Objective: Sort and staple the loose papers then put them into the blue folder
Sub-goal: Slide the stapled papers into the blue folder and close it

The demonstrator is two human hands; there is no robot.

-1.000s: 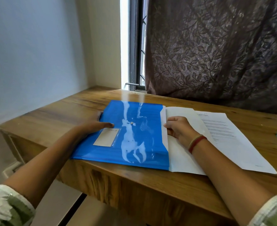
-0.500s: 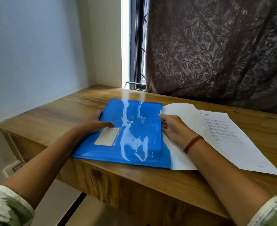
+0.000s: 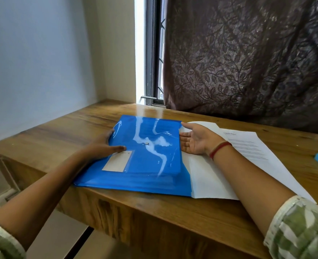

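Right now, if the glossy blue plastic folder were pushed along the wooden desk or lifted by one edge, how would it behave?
Probably slippery: the glossy blue plastic folder shows strong glare, and the left hand rests flat on it, likely steadying it. Likely floppy: its thin flap bows up beside the right hand. Seemingly light, being a flat sleeve.

L hand rests on blue folder; R hand palm-up at its right edge, over papers.
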